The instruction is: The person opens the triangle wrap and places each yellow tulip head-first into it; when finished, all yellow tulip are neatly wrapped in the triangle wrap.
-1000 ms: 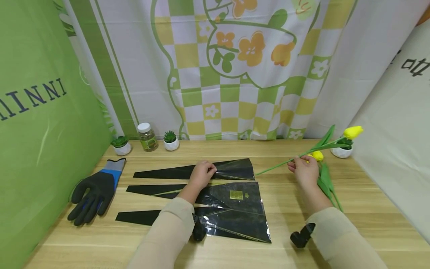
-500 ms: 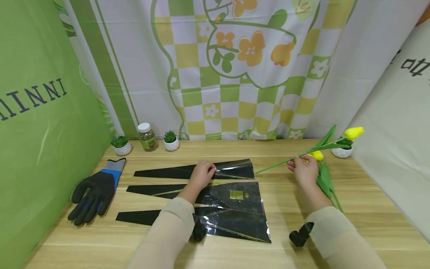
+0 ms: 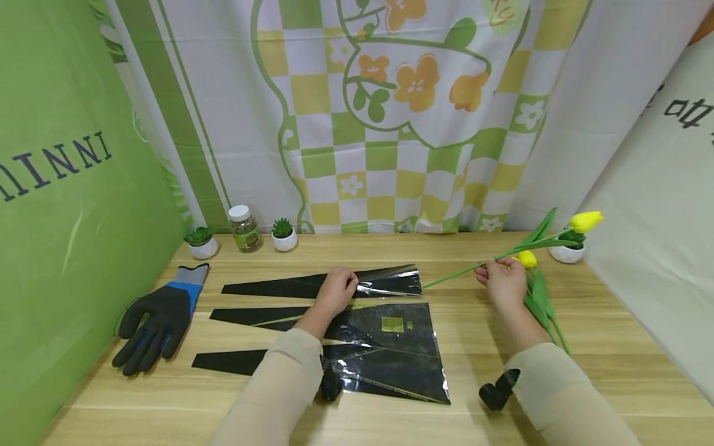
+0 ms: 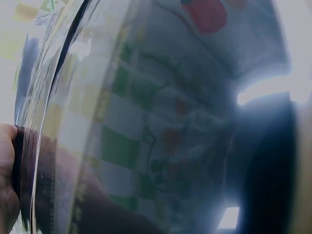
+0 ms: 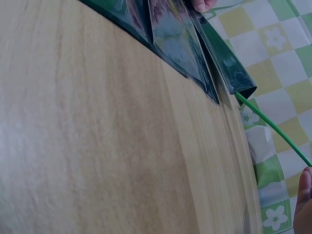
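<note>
Three black flower sleeves lie on the table, narrow ends left. My left hand [image 3: 336, 291] pinches the film of the farthest flower sleeve [image 3: 390, 280]; its mouth gapes a little at the right. A yellow artificial tulip [image 3: 586, 221] is held by its stem in my right hand [image 3: 506, 286]. In the right wrist view the green stem [image 5: 275, 127] reaches the mouth of that sleeve, its tip hidden there. Glossy film fills the left wrist view, with part of my left hand [image 4: 7, 180] at the edge. Another yellow tulip [image 3: 526, 259] lies under my right hand.
The middle sleeve [image 3: 413, 334] and the nearest sleeve [image 3: 401, 381] lie close to my left forearm. A dark work glove [image 3: 162, 316] is at the left. A lidded jar [image 3: 245, 230] and small potted plants [image 3: 284, 235] line the back, one [image 3: 568, 248] behind the tulips.
My right hand has shifted very slightly left with the tulip, bringing the stem end to the sleeve's mouth. The left hand keeps its place; the film at the mouth has changed shape slightly.
</note>
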Tool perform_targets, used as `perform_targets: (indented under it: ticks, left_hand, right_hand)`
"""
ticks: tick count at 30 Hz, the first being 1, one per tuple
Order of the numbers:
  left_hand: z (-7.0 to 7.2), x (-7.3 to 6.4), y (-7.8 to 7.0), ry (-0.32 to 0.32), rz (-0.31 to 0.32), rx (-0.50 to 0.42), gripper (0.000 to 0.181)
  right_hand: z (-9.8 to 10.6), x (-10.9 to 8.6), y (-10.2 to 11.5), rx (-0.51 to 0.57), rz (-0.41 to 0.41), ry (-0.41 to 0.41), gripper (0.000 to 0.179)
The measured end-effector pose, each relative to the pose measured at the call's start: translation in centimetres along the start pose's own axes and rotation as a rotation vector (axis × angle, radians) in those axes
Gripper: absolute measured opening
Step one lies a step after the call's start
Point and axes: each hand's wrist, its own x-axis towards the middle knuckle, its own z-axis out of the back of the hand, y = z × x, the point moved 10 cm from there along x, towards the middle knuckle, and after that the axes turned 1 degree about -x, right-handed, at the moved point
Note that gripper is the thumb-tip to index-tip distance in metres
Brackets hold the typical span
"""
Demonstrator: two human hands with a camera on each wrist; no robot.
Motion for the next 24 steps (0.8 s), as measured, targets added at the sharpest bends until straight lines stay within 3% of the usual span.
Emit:
perform_targets:
  ticks: [5, 13, 24]
  left_hand:
    - [0.05, 0.05, -0.14, -0.006, -0.008, -0.005, 0.015]
    - [-0.26, -0.05, 0.04, 0.024, 0.030, -0.017, 0.013]
    - [-0.40, -0.10, -0.50, 0.049, -0.014, 0.059, 0.010]
  right_hand:
    - [-0.11, -0.05, 0.00, -0.010, 0.007, 0.004, 0.014]
    - [-0.05, 0.06, -0.10, -0.011, 0.006, 0.005, 0.015]
    - [-0.04, 0.14, -0.39, -0.026, -0.006, 0.014, 0.013]
